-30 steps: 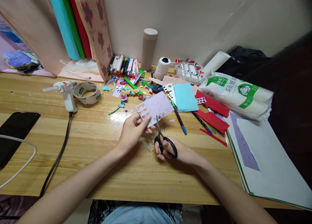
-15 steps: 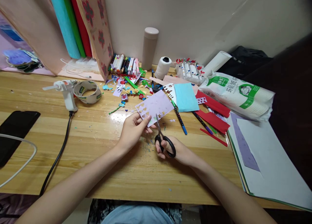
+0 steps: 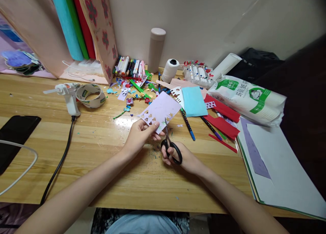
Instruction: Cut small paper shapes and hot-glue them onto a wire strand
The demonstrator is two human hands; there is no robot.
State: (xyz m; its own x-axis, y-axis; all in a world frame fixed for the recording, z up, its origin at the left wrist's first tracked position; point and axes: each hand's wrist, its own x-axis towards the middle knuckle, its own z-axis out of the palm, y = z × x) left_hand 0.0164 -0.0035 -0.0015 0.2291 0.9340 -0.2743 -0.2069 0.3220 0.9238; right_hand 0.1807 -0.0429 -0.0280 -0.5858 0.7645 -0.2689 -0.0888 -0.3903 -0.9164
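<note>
A light purple paper (image 3: 164, 106) with several heart- and star-shaped holes along its lower and left parts is pinched at its near edge by my left hand (image 3: 140, 135). Black-handled scissors (image 3: 171, 152) sit in my right hand (image 3: 182, 157), with fingers through the loops. The blades point up and away, at the near right edge of the paper, slightly apart. Small cut scraps and specks lie on the wood below the paper.
A glue gun (image 3: 69, 100), a tape roll (image 3: 91, 95) and a phone (image 3: 17, 139) lie left. Behind are markers (image 3: 131, 67), a bottle (image 3: 156, 51) and a thread spool (image 3: 170, 71). Blue paper (image 3: 195, 101), red strips (image 3: 222, 125) and a cup package (image 3: 251, 98) lie right.
The purple paper has tilted and turned slightly in my left hand, so its face shows more. The scissor blades sit slightly further right along its near edge.
</note>
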